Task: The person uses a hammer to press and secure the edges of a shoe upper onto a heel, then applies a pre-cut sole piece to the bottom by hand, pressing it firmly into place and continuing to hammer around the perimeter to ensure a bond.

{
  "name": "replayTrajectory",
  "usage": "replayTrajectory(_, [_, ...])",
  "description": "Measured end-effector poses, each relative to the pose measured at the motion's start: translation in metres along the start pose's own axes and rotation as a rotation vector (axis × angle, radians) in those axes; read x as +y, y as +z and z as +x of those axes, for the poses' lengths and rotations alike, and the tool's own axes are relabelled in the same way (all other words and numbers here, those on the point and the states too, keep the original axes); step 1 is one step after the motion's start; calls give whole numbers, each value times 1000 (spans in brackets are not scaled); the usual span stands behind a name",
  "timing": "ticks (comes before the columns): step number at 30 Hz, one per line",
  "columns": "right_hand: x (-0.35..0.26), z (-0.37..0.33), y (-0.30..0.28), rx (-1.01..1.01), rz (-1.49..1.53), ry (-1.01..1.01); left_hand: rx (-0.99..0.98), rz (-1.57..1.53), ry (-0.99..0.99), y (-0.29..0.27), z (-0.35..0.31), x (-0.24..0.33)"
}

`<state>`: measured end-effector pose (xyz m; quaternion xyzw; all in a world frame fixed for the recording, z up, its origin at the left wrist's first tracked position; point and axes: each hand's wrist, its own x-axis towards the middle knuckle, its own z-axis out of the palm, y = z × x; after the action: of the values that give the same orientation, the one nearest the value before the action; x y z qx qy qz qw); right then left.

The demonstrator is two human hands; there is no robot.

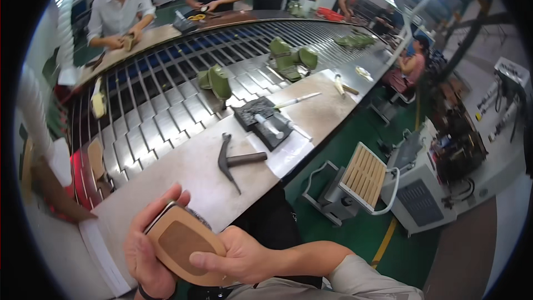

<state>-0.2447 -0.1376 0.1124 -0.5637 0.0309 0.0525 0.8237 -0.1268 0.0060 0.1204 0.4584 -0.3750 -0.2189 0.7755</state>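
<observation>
A tan shoe sole (186,233) with a darker, rounded inset is held low in front of me, its broad face turned up. My left hand (150,261) wraps its left side, fingers curled over the far edge. From the right, my right hand (239,253) grips the near side with the thumb lying across the inset. A dark, rough rim shows at the sole's upper edge; its underside is hidden. Beyond my hands, a dark hammer (240,159) with a curved head lies on the pale worktop (166,175).
A black tray (264,119) holds white tubes. Behind it, green shoes (215,81) stand on a slatted metal conveyor (150,133). A second hammer (345,85) lies farther right. A slatted wooden stand (363,175) and a grey machine are at right. Other people work across the conveyor.
</observation>
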Motion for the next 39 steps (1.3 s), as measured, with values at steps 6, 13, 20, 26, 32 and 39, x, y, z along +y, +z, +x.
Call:
replayTrajectory(6, [8, -6, -25, 30, 8, -76, -60, -44, -58, -7, 21, -21])
replayTrajectory(13, [-4, 19, -62, 142, 116, -15, -318, 192, -37, -31, 77, -35])
replayTrajectory(20, [0, 39, -73, 224, 116, -165, -330, 127, -91, -37, 96, -53])
replayTrajectory(26, [-1, 40, -63, 292, 44, -171, -347, 187, -54, -43, 87, -52])
replayTrajectory(32, [-1, 39, -59, 320, -16, -183, -408, 238, -27, -50, 85, -47])
replayTrajectory(39, [3, 34, -41, 413, -156, -184, -386, 120, -51, -52, 69, -44])
